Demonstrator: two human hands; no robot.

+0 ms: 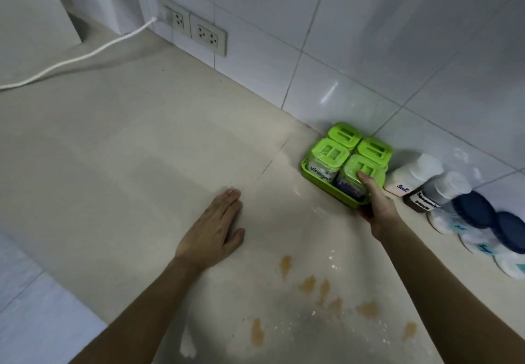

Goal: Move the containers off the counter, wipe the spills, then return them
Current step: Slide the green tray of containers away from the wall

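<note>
Beige counter (142,136) is marked by brown spills (312,284) at 6 o'clock. At 3 o'clock, a green tray (308,174) of four green-lidded jars (329,154) is gripped by the right hand (375,201). Five bottles (412,176) stand beyond. The left hand (213,227) is laid flat, fingers spread.

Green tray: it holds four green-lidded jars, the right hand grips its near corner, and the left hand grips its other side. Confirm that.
Not quite. In the head view the left hand lies flat on the counter, apart from the green tray. The right hand does grip its near corner, and it holds four green-lidded jars.
</note>
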